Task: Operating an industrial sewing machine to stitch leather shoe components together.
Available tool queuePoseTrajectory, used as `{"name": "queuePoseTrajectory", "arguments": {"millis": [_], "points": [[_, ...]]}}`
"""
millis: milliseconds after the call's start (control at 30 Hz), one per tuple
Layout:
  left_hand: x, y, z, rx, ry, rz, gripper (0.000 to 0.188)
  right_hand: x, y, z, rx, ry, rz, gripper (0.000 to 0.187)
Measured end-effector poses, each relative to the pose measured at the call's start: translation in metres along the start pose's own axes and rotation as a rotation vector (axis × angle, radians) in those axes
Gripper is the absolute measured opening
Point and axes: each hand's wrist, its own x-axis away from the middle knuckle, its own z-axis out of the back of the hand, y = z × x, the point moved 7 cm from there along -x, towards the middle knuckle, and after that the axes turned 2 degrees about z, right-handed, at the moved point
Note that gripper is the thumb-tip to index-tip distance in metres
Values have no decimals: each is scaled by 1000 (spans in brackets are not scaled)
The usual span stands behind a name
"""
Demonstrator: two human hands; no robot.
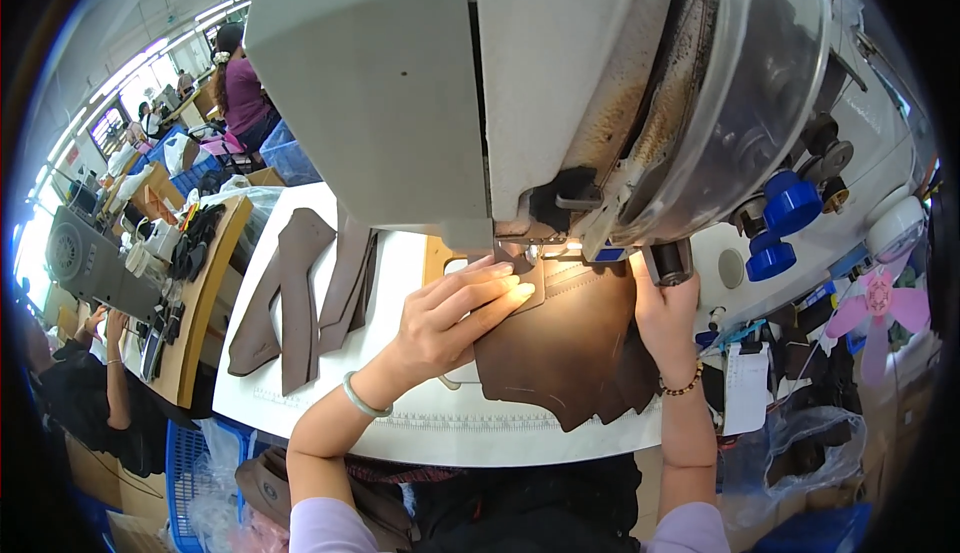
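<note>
A dark brown leather panel (pixel 555 353) lies on the white sewing table (pixel 400 433), its far part under the lit needle area of a sewing machine (pixel 400 83). My left hand (pixel 460 308), fingers stretched out and lying flat, presses on the panel's left far part beside the needle. Under those fingertips a small leather patch (pixel 537 291) shows in part. Along the panel's right edge is my right hand (pixel 665 303); its fingers are largely hidden behind a black machine knob (pixel 668 263), so its grip cannot be made out. A row of stitches runs across the panel.
Several brown leather strips (pixel 300 303) lie on the table's left. Blue thread-tension knobs (pixel 790 203) and a pink fan (pixel 878 298) are at the right. Further left stand a workbench (pixel 215 303) with tools and a blue crate (pixel 190 473). Other people work at left.
</note>
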Motion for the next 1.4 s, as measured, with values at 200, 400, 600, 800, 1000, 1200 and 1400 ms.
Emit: {"name": "queuePoseTrajectory", "arguments": {"millis": [200,400,600,800,1000,1200,1400], "points": [[0,-3,1,-9,-35,20,31,3,-2,2,24,4,14,7],[1,-5,-3,-41,-18,-14,37,15,-45,15,257,-147,495,39],[3,-15,-2,56,-38,124,40,30,-65,-20,498,-450,571,49],[11,-30,-6,293,-50,240,41,25,-65,-26,457,-330,586,35],[4,-14,1,52,-87,49,31,26,-64,-26,444,-276,594,33],[-3,5,3,-98,-37,-26,33,28,-62,-23,413,-251,584,35],[-4,4,4,-117,-51,-9,31,28,-60,-23,405,-266,563,37]]}}
